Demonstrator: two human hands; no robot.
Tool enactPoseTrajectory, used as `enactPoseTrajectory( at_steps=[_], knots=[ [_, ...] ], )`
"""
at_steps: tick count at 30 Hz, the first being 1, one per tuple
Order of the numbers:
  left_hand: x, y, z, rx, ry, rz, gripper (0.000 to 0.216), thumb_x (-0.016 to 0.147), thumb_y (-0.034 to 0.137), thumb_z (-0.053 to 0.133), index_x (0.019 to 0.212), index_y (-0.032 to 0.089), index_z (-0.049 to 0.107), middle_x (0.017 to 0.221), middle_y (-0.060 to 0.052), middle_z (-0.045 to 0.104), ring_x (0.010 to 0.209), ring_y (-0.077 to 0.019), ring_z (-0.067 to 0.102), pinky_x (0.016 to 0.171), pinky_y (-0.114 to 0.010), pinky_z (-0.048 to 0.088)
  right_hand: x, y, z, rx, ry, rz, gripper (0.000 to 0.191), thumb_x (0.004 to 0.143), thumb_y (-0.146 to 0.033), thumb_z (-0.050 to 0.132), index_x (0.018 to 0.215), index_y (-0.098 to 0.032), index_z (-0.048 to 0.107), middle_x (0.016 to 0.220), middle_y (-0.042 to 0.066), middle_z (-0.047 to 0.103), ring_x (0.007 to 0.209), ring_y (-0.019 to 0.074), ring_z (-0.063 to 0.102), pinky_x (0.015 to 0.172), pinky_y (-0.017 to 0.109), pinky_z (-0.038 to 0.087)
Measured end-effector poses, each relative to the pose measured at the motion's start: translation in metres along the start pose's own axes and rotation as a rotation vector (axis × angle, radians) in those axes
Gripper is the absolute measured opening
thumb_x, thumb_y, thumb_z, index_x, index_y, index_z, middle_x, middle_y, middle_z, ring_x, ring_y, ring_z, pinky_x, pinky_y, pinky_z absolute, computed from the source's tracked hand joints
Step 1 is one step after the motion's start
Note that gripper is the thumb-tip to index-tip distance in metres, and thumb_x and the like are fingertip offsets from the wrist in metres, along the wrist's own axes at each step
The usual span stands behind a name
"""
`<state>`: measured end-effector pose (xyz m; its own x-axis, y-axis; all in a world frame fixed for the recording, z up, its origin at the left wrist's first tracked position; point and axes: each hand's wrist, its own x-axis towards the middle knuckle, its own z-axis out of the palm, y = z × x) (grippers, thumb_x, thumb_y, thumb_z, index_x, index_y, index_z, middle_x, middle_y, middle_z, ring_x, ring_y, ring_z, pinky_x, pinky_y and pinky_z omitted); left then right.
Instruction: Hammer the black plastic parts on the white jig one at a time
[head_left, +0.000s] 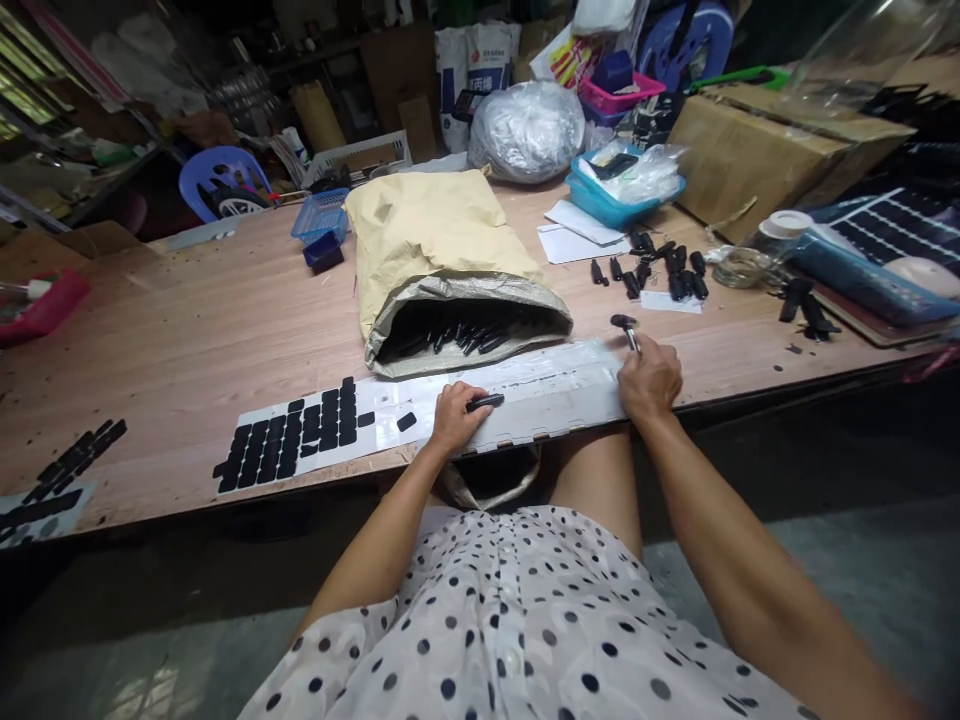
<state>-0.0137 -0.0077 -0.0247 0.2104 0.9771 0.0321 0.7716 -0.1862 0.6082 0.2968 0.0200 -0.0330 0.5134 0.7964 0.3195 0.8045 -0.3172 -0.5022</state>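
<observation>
My left hand [456, 418] is closed round a slim black plastic piece [486, 402], holding it over a long pale board [555, 395] at the table's front edge. To the right, my right hand [651, 380] grips a small tool [630, 334] with a dark head and a silvery shaft, shaped like a little hammer; the fist hides its handle. Just beyond the board lies a paper sack [442, 225], its mouth facing me, with many slim black pieces [472, 335] inside. Left of my left hand, flat black pads [289, 440] lie in rows on a white sheet, one loose pad [406, 422] apart.
Several black parts [679, 270] are scattered at the right, near white papers [581, 235]. Behind them stand a blue basin [626, 190] with plastic bags and a cardboard box [765, 155]. A small blue box [323, 251] sits left of the sack. More black strips [75, 460] lie far left.
</observation>
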Motion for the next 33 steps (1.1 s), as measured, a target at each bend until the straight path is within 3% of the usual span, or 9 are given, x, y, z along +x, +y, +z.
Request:
enactPoseTrajectory(
  at_steps=[3, 6, 11, 14, 18, 21, 24, 29, 33],
  knots=[
    [0.002, 0.002, 0.001, -0.019, 0.000, -0.031, 0.016, 0.083, 0.022, 0.077, 0.098, 0.028, 0.079, 0.101, -0.002, 0.072, 0.103, -0.0249, 0.060, 0.098, -0.041, 0.049, -0.034, -0.016, -0.013, 0.237, -0.029, -0.102, 0.043, 0.093, -0.026, 0.044, 0.129, -0.018, 0.068, 0.104, 0.013, 0.068, 0.090, 0.0259, 0.060, 0.082, 0.039, 0.051],
    [0.003, 0.004, 0.002, -0.042, -0.003, -0.064, 0.015, 0.081, 0.022, 0.080, 0.095, 0.029, 0.080, 0.099, -0.002, 0.072, 0.102, -0.0251, 0.060, 0.097, -0.042, 0.049, -0.079, -0.040, -0.023, 0.471, -0.192, -0.224, 0.038, 0.094, -0.033, 0.050, 0.125, -0.022, 0.069, 0.103, 0.009, 0.071, 0.083, 0.0224, 0.062, 0.078, 0.037, 0.055],
    [0.006, 0.006, 0.003, -0.086, -0.007, -0.100, 0.017, 0.078, 0.020, 0.082, 0.092, 0.029, 0.080, 0.099, -0.001, 0.073, 0.103, -0.0251, 0.060, 0.098, -0.042, 0.049, -0.124, -0.070, -0.020, 0.594, -0.342, -0.372, 0.038, 0.093, -0.026, 0.051, 0.124, -0.023, 0.072, 0.105, 0.009, 0.074, 0.093, 0.0230, 0.067, 0.088, 0.039, 0.058],
    [0.007, 0.008, 0.004, -0.110, -0.010, -0.129, 0.017, 0.076, 0.020, 0.082, 0.091, 0.028, 0.081, 0.098, -0.001, 0.073, 0.102, -0.0239, 0.061, 0.098, -0.041, 0.049, -0.128, -0.077, -0.018, 0.581, -0.387, -0.416, 0.039, 0.094, -0.023, 0.051, 0.125, -0.025, 0.073, 0.103, 0.008, 0.074, 0.094, 0.0230, 0.068, 0.089, 0.039, 0.059],
    [0.008, 0.012, 0.005, -0.130, -0.011, -0.151, 0.019, 0.074, 0.019, 0.082, 0.091, 0.028, 0.081, 0.096, -0.001, 0.073, 0.101, -0.0235, 0.061, 0.099, -0.039, 0.049, -0.130, -0.082, -0.021, 0.565, -0.334, -0.482, 0.041, 0.099, -0.024, 0.047, 0.133, -0.028, 0.070, 0.108, 0.008, 0.073, 0.102, 0.0228, 0.068, 0.093, 0.037, 0.058],
    [0.008, 0.014, 0.004, -0.122, -0.010, -0.153, 0.015, 0.074, 0.020, 0.083, 0.087, 0.028, 0.081, 0.093, -0.001, 0.072, 0.100, -0.0239, 0.061, 0.097, -0.038, 0.049, -0.134, -0.083, -0.021, 0.496, -0.345, -0.510, 0.042, 0.100, -0.023, 0.046, 0.134, -0.028, 0.070, 0.101, 0.008, 0.071, 0.096, 0.0223, 0.068, 0.086, 0.034, 0.058],
    [0.008, 0.015, 0.004, -0.118, -0.003, -0.157, 0.011, 0.074, 0.020, 0.082, 0.083, 0.027, 0.080, 0.089, -0.001, 0.071, 0.097, -0.0234, 0.060, 0.094, -0.037, 0.049, -0.134, -0.080, -0.019, 0.418, -0.408, -0.505, 0.043, 0.098, -0.020, 0.047, 0.131, -0.028, 0.073, 0.092, 0.006, 0.069, 0.086, 0.0219, 0.067, 0.077, 0.033, 0.058],
    [0.008, 0.015, 0.006, -0.148, 0.007, -0.147, 0.017, 0.073, 0.017, 0.082, 0.087, 0.027, 0.082, 0.092, -0.001, 0.073, 0.100, -0.0236, 0.061, 0.096, -0.038, 0.049, -0.130, -0.077, -0.022, 0.445, -0.315, -0.472, 0.044, 0.100, -0.022, 0.045, 0.136, -0.028, 0.070, 0.101, 0.008, 0.070, 0.097, 0.0230, 0.067, 0.085, 0.034, 0.058],
    [0.007, 0.013, 0.006, -0.147, 0.018, -0.146, 0.016, 0.073, 0.018, 0.082, 0.087, 0.027, 0.082, 0.094, -0.001, 0.074, 0.102, -0.0248, 0.061, 0.098, -0.040, 0.049, -0.131, -0.074, -0.021, 0.429, -0.358, -0.464, 0.042, 0.097, -0.021, 0.047, 0.130, -0.027, 0.073, 0.097, 0.007, 0.070, 0.093, 0.0231, 0.067, 0.083, 0.035, 0.057]
  ],
)
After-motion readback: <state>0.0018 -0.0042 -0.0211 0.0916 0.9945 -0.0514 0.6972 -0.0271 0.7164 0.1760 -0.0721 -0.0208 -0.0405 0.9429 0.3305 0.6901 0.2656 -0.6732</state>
